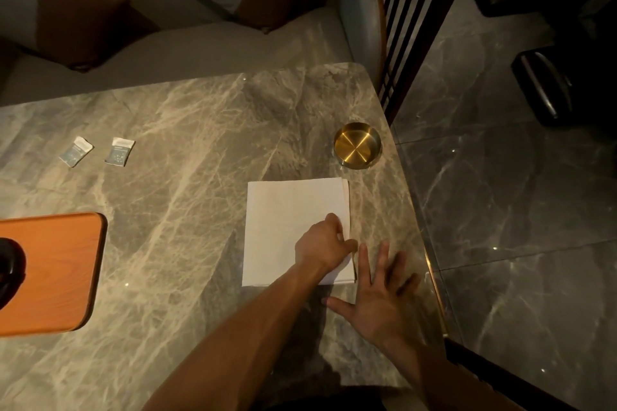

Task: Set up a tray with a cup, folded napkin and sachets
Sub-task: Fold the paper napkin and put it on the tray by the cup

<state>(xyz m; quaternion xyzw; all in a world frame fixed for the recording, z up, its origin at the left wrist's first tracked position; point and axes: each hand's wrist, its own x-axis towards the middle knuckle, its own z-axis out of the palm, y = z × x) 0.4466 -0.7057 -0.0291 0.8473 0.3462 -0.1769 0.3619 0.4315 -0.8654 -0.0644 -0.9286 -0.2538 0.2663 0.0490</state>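
While the left hand (322, 243) pinches its right edge, the napkin (287, 220) lies lengthwise away from the person, right hand (384, 297) splayed flat.

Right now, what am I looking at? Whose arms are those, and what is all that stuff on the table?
There is only one picture, taken by a camera worn on a person's head, looking down at their own arms. No machine here, just two bare hands. The left hand pinches the right edge of a white napkin lying on the marble table. The right hand lies open and flat on the table beside it, holding nothing. Farther away sit two small sachets and a shiny gold dish. At the left edge is an orange wooden tray with something dark on it, mostly cut off.
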